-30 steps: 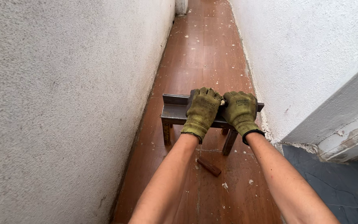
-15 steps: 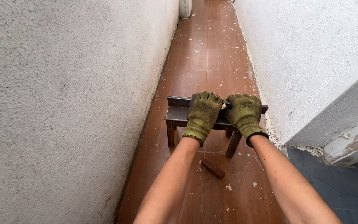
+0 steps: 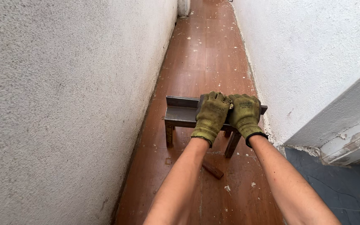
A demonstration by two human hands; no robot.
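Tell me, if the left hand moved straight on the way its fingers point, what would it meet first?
Probably the raised back edge of the metal stand, which the left hand already grips; past it only the brown floor shows.

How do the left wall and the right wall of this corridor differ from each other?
The left wall is rough and grainy all the way down to the brown floor; the right wall looks smoother. The left wall runs unbroken, while the right wall ends nearby at a chipped corner. Both are whitish, flanking the metal stand that both gloved hands grip.
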